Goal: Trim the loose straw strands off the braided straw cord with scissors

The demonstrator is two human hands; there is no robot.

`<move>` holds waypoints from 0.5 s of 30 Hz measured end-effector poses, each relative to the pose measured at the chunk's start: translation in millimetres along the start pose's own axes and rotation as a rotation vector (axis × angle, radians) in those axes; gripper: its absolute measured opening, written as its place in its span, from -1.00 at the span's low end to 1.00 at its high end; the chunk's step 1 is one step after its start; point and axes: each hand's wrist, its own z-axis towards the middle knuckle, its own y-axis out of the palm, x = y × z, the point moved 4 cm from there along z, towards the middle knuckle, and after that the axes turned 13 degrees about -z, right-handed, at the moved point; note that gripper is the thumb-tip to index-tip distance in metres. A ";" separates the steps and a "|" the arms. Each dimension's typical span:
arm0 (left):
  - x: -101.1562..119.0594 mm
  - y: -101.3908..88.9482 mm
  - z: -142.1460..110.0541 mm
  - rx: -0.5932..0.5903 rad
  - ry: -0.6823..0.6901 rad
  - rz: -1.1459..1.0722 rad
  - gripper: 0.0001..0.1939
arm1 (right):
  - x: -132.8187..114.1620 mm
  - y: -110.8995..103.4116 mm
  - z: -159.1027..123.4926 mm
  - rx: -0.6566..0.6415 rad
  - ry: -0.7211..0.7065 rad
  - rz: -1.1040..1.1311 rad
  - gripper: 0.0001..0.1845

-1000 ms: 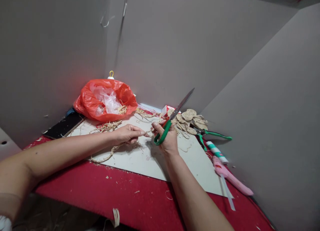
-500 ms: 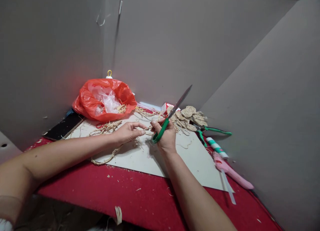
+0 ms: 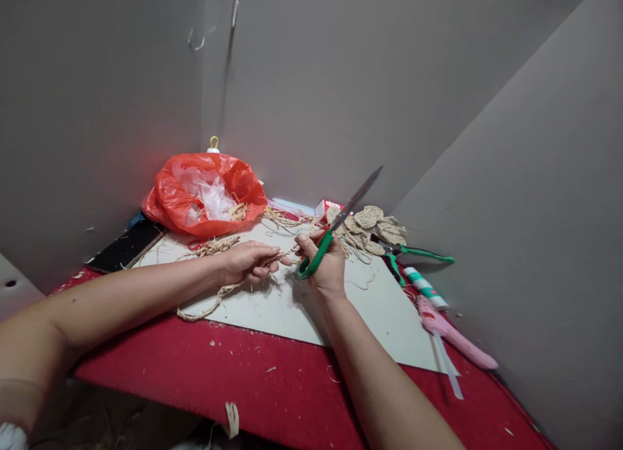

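Note:
Green-handled scissors (image 3: pixel 351 203) rest in my right hand (image 3: pixel 327 268), their blades pointing up and away to the right. The thumb and fingertips of that hand also meet at a bit of straw-coloured cord. My left hand (image 3: pixel 253 263) pinches the same braided straw cord (image 3: pixel 221 299), which hangs from it and curves along the front of the white board (image 3: pixel 370 320). A short stretch of cord spans the small gap between the two hands. Beyond the right hand lie several coiled straw discs (image 3: pixel 368 217).
A red plastic bag (image 3: pixel 168 203) with clear plastic and straw scraps stands at the back left, beside a black slab (image 3: pixel 124 245). On the right are green-handled pliers (image 3: pixel 423 253), a striped roll (image 3: pixel 424 287) and a pink glue gun (image 3: pixel 452 336). Grey panels enclose the red table (image 3: pixel 233 365).
My left fingers spread along the cord half a second ago and are now closed round it. The scissors' blades have tipped slightly to the right.

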 end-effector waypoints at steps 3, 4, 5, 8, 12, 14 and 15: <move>-0.4 0.8 -0.7 -0.029 -0.034 -0.021 -0.78 | 1.4 0.9 -0.4 -0.008 0.016 0.009 -0.61; -0.4 1.1 -1.0 -0.030 -0.036 -0.018 -0.80 | 1.7 0.7 -0.4 -0.004 0.018 0.009 -0.61; -0.4 1.2 -1.0 -0.026 -0.032 -0.013 -0.80 | 2.2 0.3 -0.3 0.002 0.016 0.011 -0.60; 0.4 -0.8 0.2 0.019 0.028 0.021 -0.75 | 5.0 -0.5 -0.5 0.016 0.017 0.014 -0.60; 3.8 -9.2 2.8 0.145 0.187 0.111 -0.73 | 8.0 0.0 -0.6 0.007 0.062 -0.049 -0.61; 6.6 -14.6 3.5 0.225 0.277 0.157 -0.77 | 5.7 -1.8 0.7 0.013 0.073 -0.127 -0.61; 7.9 -17.3 3.8 0.262 0.315 0.176 -0.79 | 3.7 -3.6 1.6 0.011 0.075 -0.174 -0.60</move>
